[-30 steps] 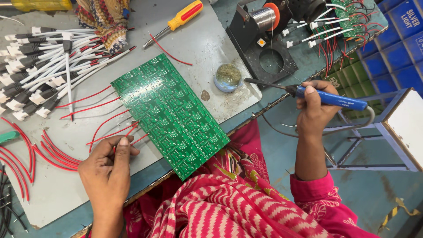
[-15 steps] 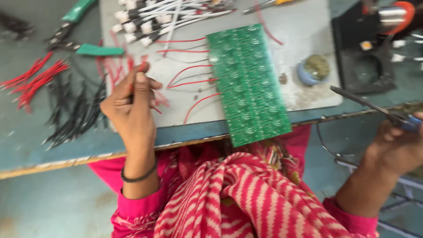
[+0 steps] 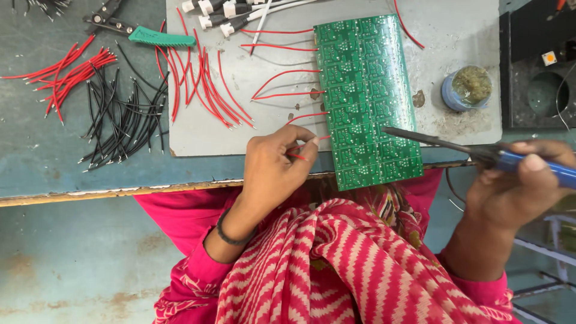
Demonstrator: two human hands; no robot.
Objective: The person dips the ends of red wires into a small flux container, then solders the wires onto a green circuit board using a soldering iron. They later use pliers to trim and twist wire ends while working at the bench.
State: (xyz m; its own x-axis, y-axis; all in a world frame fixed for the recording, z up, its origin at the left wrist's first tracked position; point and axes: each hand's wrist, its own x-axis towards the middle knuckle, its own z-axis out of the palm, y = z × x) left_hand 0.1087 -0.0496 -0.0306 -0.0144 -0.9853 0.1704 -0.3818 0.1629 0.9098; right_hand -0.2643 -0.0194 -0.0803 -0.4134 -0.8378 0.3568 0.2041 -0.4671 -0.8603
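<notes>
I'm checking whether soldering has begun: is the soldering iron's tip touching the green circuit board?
Cannot tell. In the head view the soldering iron tip overlaps the green circuit board, but looking from above hides any gap beneath it.

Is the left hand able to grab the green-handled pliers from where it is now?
Probably yes. The left hand pinches a short red wire, but only loose red wires lie between it and the green-handled pliers.

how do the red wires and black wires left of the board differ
The loose red wires lie partly on the grey mat, fanned out and longer; the black wires lie off it on the blue table, shorter and heaped in a crossed tangle. Both are cut lengths with bare ends, untouched by either hand.
</notes>
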